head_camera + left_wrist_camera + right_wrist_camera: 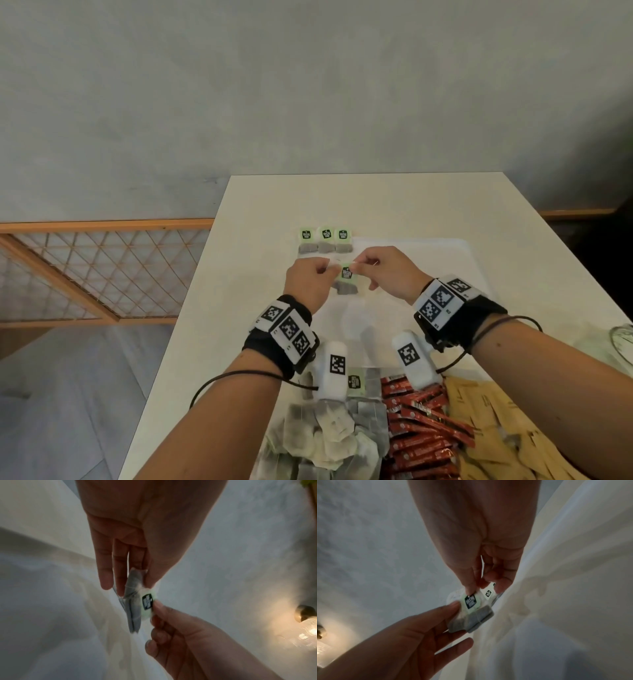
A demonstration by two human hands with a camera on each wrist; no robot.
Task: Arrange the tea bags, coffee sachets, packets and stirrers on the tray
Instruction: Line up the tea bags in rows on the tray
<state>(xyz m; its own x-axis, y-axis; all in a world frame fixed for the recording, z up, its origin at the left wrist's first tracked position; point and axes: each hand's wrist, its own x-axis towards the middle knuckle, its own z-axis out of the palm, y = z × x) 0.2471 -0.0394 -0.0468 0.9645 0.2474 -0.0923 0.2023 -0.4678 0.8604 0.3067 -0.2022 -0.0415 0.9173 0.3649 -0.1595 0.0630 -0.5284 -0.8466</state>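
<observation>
Both hands meet above the pale tray (445,263) in the middle of the table. My left hand (325,270) pinches the grey pouch of a tea bag (133,586) between thumb and fingers. My right hand (358,265) pinches its green tag (470,600) from the other side. The tea bag (346,279) hangs between them. A second green tag (488,593) shows right behind the first in the right wrist view. Three tea bags (325,240) with green tags lie in a row just beyond my hands.
Near me lie piles of loose tea bags (325,438), red sachets (421,431) and brown packets (496,428). A glass jar (623,339) stands at the right table edge. A wooden lattice rail (96,274) runs left of the white table (233,308).
</observation>
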